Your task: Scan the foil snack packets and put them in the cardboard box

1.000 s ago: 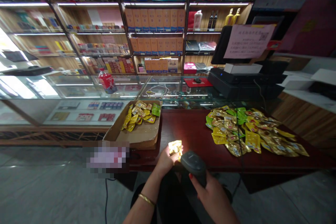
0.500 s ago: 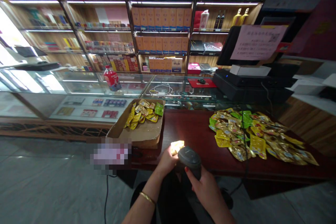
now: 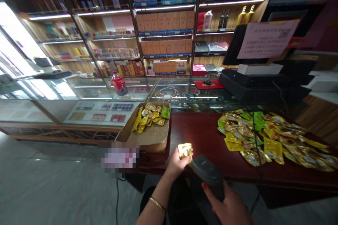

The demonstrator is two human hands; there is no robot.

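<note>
My left hand (image 3: 176,164) holds a small gold snack packet (image 3: 185,150) upright just above the near edge of the dark red table (image 3: 200,137). My right hand (image 3: 229,205) grips a black handheld barcode scanner (image 3: 207,175), its head close to the packet's right side. A cardboard box (image 3: 148,137) with several yellow and green packets at its far end sits to the left of my left hand. A heap of yellow and green packets (image 3: 264,133) lies on the table to the right.
A glass display counter (image 3: 111,93) runs behind the table, with a red-labelled bottle (image 3: 119,83) on it. A black register and monitor (image 3: 261,81) with a paper sign stand at the right. Shelves of boxed goods fill the back wall. A cable crosses the packet heap.
The bright scanner light on the packet has gone out. The scanner has drawn back down and to the right, away from the packet. The view has shifted slightly left.
</note>
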